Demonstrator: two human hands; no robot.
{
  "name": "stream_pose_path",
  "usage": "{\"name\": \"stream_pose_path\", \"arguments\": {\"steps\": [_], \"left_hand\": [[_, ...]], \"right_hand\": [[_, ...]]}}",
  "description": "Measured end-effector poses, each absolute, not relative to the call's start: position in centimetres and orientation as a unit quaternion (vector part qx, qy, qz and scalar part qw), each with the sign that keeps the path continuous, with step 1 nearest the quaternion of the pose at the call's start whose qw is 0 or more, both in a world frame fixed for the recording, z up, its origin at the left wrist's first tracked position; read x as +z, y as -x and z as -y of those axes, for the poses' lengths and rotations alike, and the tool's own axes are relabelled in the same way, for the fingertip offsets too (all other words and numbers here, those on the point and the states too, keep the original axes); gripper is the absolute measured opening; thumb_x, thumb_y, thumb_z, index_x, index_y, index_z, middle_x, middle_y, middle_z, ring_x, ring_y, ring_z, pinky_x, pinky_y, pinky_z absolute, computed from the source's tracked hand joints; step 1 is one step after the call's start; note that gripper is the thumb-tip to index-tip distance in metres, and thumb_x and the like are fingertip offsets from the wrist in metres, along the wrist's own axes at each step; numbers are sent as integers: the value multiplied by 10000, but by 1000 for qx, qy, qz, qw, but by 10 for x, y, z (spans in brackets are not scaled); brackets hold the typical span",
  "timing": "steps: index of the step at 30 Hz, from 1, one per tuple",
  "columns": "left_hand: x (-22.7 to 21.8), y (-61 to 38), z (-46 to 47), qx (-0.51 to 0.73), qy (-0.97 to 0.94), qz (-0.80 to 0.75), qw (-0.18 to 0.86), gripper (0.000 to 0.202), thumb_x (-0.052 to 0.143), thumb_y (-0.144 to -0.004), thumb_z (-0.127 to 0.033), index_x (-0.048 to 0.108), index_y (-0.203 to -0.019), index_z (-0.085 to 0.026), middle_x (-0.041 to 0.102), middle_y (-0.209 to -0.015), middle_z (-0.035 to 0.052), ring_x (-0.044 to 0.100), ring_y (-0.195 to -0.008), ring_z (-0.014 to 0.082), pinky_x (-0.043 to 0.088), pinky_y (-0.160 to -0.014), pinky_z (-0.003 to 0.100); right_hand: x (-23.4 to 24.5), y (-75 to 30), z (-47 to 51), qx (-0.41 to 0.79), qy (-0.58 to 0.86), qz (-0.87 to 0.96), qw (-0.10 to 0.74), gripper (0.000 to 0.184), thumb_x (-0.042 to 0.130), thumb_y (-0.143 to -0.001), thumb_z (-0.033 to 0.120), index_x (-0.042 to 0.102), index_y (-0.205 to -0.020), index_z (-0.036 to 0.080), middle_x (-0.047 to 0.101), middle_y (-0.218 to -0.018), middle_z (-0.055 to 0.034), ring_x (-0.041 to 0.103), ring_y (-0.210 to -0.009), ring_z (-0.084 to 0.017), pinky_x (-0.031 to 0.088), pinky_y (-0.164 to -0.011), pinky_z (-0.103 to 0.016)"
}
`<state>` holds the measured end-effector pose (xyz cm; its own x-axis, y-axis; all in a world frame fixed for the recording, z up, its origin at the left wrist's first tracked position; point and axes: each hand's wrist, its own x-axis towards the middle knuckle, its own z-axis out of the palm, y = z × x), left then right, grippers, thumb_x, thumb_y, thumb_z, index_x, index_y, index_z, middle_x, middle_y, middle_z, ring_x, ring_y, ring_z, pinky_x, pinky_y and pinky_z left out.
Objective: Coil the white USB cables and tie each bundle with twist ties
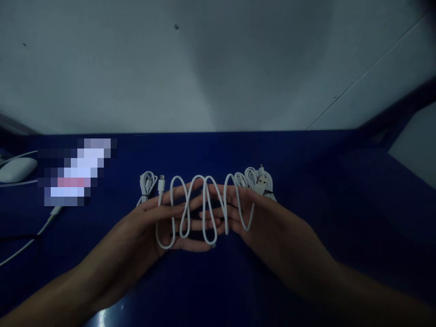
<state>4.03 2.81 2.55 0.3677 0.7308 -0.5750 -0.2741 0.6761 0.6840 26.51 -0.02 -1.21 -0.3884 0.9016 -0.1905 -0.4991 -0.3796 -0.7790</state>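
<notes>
A white charging cable (210, 204) lies in loose zigzag loops across both my hands, above the blue tabletop. My left hand (155, 220) supports its left part, fingers stretched beneath the loops and thumb over them. One small plug (161, 182) of this cable points up beside the left fingers. My right hand (260, 218) supports the right loops with fingers extended toward the left ones. Beyond the left fingers lies a coiled white cable (148, 182). Past the right hand is another coiled bundle (251, 176) with a dark tie. A USB plug (261, 182) shows there; which cable it belongs to, I cannot tell.
The blue tabletop (218, 152) meets a pale wall (136, 81) at the back. At left lie a white mouse (18, 170) and a lit, pixelated device (81, 170) with a white cord (41, 231) plugged into its near end. A blue frame edge (391, 116) rises at right.
</notes>
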Motion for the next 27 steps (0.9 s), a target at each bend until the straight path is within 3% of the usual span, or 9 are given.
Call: {"name": "stream_pose_path", "arguments": {"steps": [4,9,13,23,27], "left_hand": [[21,-35,-28,308,-253,-450,799,239,810,-1032,-183,905,-1235,-263,854,-1447,96,857,-1230,372,784,-886,404],[16,-32,-28,296,-276,-442,800,276,806,-1065,-205,886,-1322,-270,840,-1471,113,875,-1189,358,776,-911,390],[16,-35,-28,289,-286,-458,790,375,809,-1082,-254,827,-1456,-289,788,-1556,129,868,-1203,366,779,-922,420],[20,-34,-26,282,-293,-454,793,406,833,-1066,-251,802,-1470,-288,844,-1453,131,912,-966,275,763,-882,352],[15,-32,-25,278,-300,-446,796,442,823,-1078,-253,761,-1513,-302,838,-1459,140,889,-1121,304,746,-938,372]], "right_hand": [[-12,-265,1,770,324,310,453,512,444,-1214,517,825,-1422,246,718,-1595,-119,571,-1565,-370,297,-1391,-617],[-15,-265,2,768,333,302,456,482,453,-1215,489,812,-1440,260,688,-1633,-101,518,-1614,-352,302,-1393,-594],[-14,-264,2,771,326,300,457,492,459,-1207,500,828,-1401,239,725,-1567,-122,579,-1545,-357,321,-1377,-595],[-11,-263,0,774,329,300,450,485,491,-1190,559,861,-1273,257,784,-1396,-126,675,-1357,-352,402,-1299,-605],[-10,-264,1,777,324,302,447,469,502,-1190,539,867,-1272,256,787,-1390,-120,676,-1352,-346,393,-1309,-600]]}}
